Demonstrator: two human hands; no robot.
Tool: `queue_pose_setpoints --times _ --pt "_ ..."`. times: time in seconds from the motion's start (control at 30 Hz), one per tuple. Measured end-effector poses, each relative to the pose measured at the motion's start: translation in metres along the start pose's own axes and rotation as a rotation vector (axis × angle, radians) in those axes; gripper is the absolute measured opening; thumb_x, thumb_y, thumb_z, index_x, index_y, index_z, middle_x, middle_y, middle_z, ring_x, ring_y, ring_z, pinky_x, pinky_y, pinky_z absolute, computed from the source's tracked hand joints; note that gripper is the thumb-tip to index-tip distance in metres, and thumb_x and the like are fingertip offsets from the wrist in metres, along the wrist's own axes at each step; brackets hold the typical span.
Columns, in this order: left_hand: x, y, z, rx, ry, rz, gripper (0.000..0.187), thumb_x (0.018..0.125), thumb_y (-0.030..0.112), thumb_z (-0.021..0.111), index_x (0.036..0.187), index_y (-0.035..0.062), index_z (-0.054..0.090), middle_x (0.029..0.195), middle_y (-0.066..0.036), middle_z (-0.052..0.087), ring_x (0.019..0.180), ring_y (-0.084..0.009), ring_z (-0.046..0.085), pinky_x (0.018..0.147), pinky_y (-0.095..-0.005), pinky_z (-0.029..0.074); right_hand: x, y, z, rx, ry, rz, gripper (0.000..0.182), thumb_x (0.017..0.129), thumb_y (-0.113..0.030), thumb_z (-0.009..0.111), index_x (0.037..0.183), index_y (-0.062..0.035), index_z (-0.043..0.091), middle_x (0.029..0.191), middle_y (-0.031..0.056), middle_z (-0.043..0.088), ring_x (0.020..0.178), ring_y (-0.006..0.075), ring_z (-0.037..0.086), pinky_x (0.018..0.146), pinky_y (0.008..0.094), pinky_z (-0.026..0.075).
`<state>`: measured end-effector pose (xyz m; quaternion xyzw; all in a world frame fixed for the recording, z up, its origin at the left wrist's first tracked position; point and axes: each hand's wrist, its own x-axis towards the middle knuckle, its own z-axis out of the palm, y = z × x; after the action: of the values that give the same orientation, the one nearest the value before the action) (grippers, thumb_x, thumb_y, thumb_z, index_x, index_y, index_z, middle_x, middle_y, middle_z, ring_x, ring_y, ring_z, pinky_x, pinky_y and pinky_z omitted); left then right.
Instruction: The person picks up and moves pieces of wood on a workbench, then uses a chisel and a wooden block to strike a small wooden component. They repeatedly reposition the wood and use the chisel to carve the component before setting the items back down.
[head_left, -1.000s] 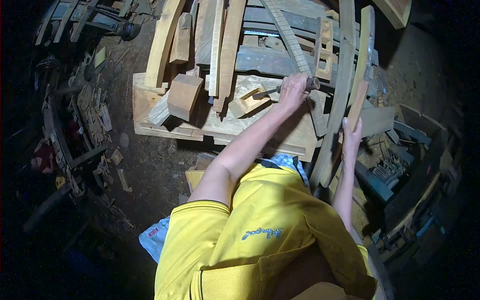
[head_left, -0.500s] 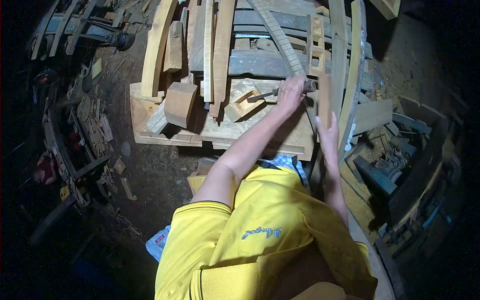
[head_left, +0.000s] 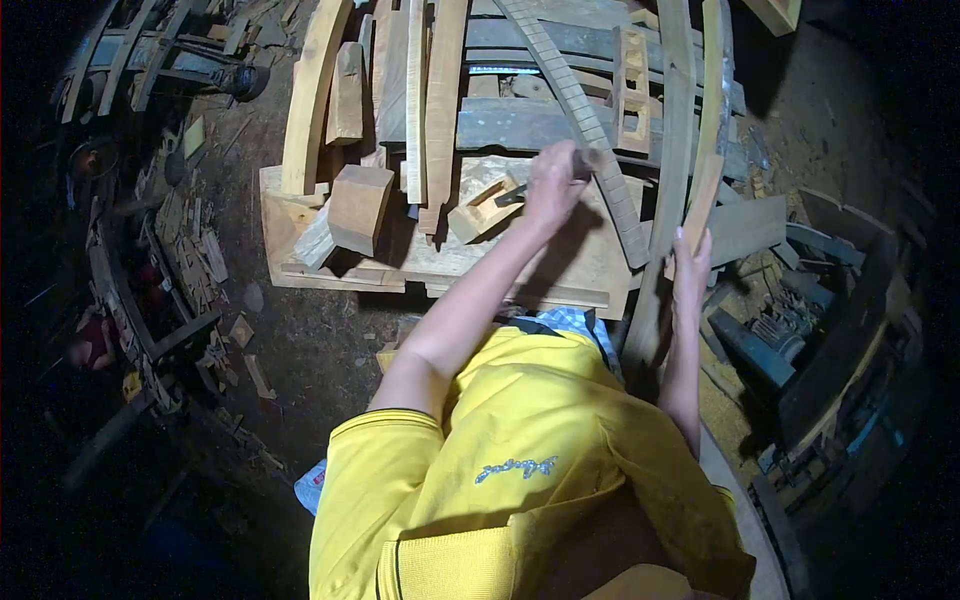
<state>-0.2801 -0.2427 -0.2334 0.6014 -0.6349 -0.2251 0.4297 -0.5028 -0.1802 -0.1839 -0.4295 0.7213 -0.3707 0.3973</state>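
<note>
My left hand (head_left: 553,188) is closed around the handle of a chisel (head_left: 512,196). The blade tip reaches into the cut-out of a small pale wooden block (head_left: 478,218), which lies tilted on a flat board (head_left: 570,270). Part of the blade is hidden behind the hand. Off to the right, my right hand (head_left: 690,258) grips the lower end of a flat wooden stick (head_left: 707,198) held upright, apart from the chisel. A curved slat (head_left: 600,150) with evenly spaced marks lies just beyond the chisel handle.
A chunky wooden block (head_left: 360,212) stands left on the board. Long curved timbers (head_left: 315,100) lie behind it. A slotted wooden piece (head_left: 631,90) rests at the back, and a long plank (head_left: 672,130) runs along the right. Scraps (head_left: 200,250) litter the floor.
The wooden stick has swung right, away from the chisel handle. My left hand and the chisel have shifted slightly left. The block with the cut-out stays about where it was.
</note>
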Motion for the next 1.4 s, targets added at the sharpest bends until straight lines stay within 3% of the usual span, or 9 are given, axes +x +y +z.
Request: queue_pose_setpoints --times 0.2,0.47,0.67,0.73,0.8,0.93,1.07,1.23,1.4 --pt "-0.011 -0.016 -0.085 -0.365 0.045 -0.402 0.026 0.075 0.012 0.073 0.090 0.0024 0.054 0.078 -0.006 0.058 0.070 -0.0120 0.054 0.064 -0.0264 0.046 -0.012 0.008 -0.008 -0.031 -0.054 -0.034 0.048 0.086 -0.022 0.058 0.123 0.0042 0.042 0.116 0.0159 0.052 0.106 0.0241 0.050 0.094 0.0329 0.036" --pt "-0.082 -0.011 -0.162 -0.219 0.160 -0.711 0.032 0.076 0.014 0.072 0.102 0.0036 0.058 0.097 -0.006 0.061 0.091 -0.0148 0.057 0.084 -0.0274 0.044 -0.042 -0.020 0.027 -0.265 -0.069 0.084 0.062 0.084 -0.026 0.061 0.131 0.0036 0.035 0.122 0.0211 0.050 0.111 0.0250 0.049 0.096 0.0338 0.036" --pt "-0.152 -0.045 -0.161 -0.516 0.235 -0.727 0.035 0.078 0.009 0.069 0.109 0.0006 0.055 0.105 -0.008 0.059 0.098 -0.0150 0.055 0.089 -0.0291 0.043 -0.115 -0.113 0.103 -0.655 -0.998 -0.683 0.060 0.081 -0.022 0.057 0.136 -0.0161 0.032 0.109 0.0192 0.054 0.091 0.0279 0.057 0.076 0.0433 0.047" --pt "-0.167 -0.058 -0.155 -0.668 0.352 -0.690 0.036 0.080 0.006 0.066 0.113 -0.0005 0.053 0.109 -0.009 0.058 0.101 -0.0160 0.054 0.090 -0.0287 0.042 -0.153 -0.152 0.139 -0.551 -1.435 -0.425 0.053 0.086 -0.021 0.048 0.137 -0.0239 0.032 0.098 0.0175 0.055 0.085 0.0308 0.058 0.067 0.0383 0.049" --pt "-0.171 -0.062 -0.158 -0.646 0.281 -0.684 0.037 0.082 0.001 0.061 0.117 0.0007 0.049 0.108 -0.008 0.056 0.100 -0.0141 0.053 0.089 -0.0256 0.044 -0.181 -0.157 0.141 -0.409 -1.224 -1.329 0.062 0.078 -0.017 0.055 0.136 -0.0223 0.032 0.093 0.0237 0.053 0.079 0.0278 0.058 0.068 0.0411 0.047" --pt "-0.180 -0.073 -0.149 -0.649 0.319 -0.669 0.036 0.080 0.002 0.065 0.114 -0.0005 0.052 0.111 -0.009 0.057 0.099 -0.0160 0.054 0.090 -0.0277 0.043 -0.162 -0.127 0.176 -0.502 -1.025 -1.311 0.049 0.079 -0.017 0.049 0.127 -0.0228 0.046 0.080 0.0080 0.044 0.066 0.0182 0.052 0.050 0.0259 0.042" --pt "-0.187 -0.072 -0.149 -0.965 0.344 -0.670 0.034 0.082 0.001 0.061 0.114 -0.0006 0.051 0.111 -0.009 0.057 0.099 -0.0160 0.054 0.092 -0.0287 0.041 -0.177 -0.095 0.177 -0.861 -0.597 -1.786 0.049 0.081 -0.014 0.046 0.130 -0.0162 0.039 0.081 0.0160 0.049 0.068 0.0216 0.054 0.053 0.0306 0.042" --pt "-0.191 -0.068 -0.141 -0.602 0.322 -0.636 0.034 0.088 0.009 0.055 0.120 -0.0005 0.047 0.114 -0.009 0.056 0.101 -0.0157 0.053 0.094 -0.0296 0.039 -0.171 -0.129 0.184 -0.648 -1.212 -1.395 0.040 0.078 -0.014 0.051 0.117 -0.0205 0.052 0.081 0.0128 0.052 0.071 0.0258 0.057 0.051 0.0336 0.045" --pt "-0.200 -0.108 -0.130 -0.921 0.270 -0.654 0.033 0.091 0.016 0.053 0.120 0.0043 0.044 0.113 -0.009 0.053 0.102 -0.0158 0.052 0.092 -0.0306 0.043 -0.162 -0.135 0.148 -0.849 -0.758 -1.407 0.056 0.078 -0.025 0.060 0.131 -0.0287 0.043 0.078 0.0121 0.049 0.056 0.0219 0.055 0.040 0.0303 0.041"
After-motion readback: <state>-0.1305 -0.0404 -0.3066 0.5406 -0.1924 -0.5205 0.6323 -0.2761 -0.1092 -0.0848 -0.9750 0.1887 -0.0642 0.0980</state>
